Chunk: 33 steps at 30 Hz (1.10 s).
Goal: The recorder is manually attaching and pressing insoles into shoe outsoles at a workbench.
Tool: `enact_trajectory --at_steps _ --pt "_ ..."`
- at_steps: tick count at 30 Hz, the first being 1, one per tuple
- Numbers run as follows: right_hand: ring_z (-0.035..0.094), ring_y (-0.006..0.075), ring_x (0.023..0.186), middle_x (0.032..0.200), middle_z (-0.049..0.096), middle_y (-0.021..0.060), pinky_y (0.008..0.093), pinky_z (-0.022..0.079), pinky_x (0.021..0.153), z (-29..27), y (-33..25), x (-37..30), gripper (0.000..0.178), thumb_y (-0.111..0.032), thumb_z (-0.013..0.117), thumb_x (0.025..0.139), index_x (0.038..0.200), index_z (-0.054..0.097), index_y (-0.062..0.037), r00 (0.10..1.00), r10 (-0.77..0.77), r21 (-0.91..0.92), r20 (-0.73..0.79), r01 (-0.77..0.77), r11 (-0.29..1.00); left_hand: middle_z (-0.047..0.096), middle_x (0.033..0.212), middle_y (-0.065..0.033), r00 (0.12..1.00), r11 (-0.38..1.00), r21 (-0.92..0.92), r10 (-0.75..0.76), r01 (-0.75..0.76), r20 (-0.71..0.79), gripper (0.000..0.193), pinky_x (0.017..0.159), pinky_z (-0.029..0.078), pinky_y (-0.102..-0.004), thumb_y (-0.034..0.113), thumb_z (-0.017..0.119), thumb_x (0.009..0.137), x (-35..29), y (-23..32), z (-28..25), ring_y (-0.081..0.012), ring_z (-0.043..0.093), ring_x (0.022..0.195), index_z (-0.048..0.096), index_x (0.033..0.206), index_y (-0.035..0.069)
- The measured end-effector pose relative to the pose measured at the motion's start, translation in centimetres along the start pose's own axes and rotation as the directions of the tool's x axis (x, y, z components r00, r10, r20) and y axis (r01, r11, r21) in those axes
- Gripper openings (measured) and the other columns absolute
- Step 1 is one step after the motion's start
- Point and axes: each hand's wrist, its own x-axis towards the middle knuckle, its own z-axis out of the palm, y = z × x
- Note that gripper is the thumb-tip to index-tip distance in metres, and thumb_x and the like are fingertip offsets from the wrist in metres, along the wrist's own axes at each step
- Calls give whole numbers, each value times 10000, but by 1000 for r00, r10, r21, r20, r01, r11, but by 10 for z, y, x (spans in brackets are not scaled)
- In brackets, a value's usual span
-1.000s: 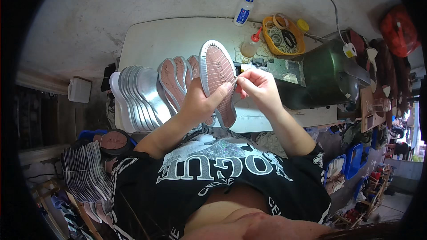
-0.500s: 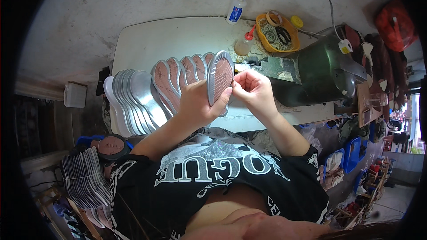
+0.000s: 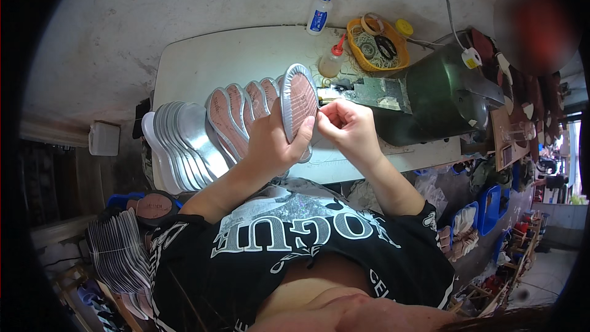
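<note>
My left hand [image 3: 270, 141] is closed around a shoe insole [image 3: 300, 101] with a pinkish-brown face and a shiny silver rim, held upright over the table. The thumb presses on its face. At the insole's right edge, the thumb and forefinger of my right hand [image 3: 350, 128] are pinched together; whatever lies between them is too small to make out. Behind my left hand a fanned row of similar pink insoles [image 3: 226, 117] lies on the white table [image 3: 203, 55]. Left of them lean several overlapping silver sole-shaped pieces [image 3: 195, 124].
A dark green machine [image 3: 433, 98] stands at the table's right. Toward the back are a red-tipped glue bottle [image 3: 330, 64], a white-and-blue bottle [image 3: 318, 15] and a yellow basket [image 3: 369, 55] of cords. A tied stack of soles [image 3: 117, 246] is at lower left; blue bins [image 3: 490, 210] are at right.
The insole in my left hand has turned slightly and shifted a little left. My right hand stays pinched at its edge. The whole view has shifted slightly.
</note>
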Motion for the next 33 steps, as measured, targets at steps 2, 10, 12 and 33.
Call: enact_trajectory --at_steps 2,10,12,33 --pt "586 70 618 706 626 6 214 489 599 2 1 -1 115 -102 638 836 828 629 12 996 -79 -234 -38 68 970 620 631 -159 999 993 104 52 -52 3 363 487 498 -380 236 597 851 -1 -2 4 -317 633 528 500 1054 -49" --pt "508 54 524 672 605 35 171 381 476 -7 32 8 67 -69 622 818 804 591 -11 973 227 498 34 -214 841 600 587 -172 998 988 148 53 -50 -18 382 451 488 -394 203 610 839 1 2 14 -336 620 501 471 1050 -84" --pt "514 49 538 677 603 26 174 402 488 -1 26 1 80 -78 624 842 820 597 -6 987 161 452 -18 -136 882 608 604 -170 1000 995 99 10 -8 -19 374 459 492 -388 195 606 843 3 3 14 -332 627 512 469 1056 -80" --pt "534 174 513 611 550 70 277 434 492 5 15 -21 58 -31 667 750 741 611 -18 838 -532 -451 -120 431 781 590 1010 -157 976 968 -137 -216 212 -13 425 781 499 -319 111 584 878 5 -3 15 -200 608 894 383 1208 -66"
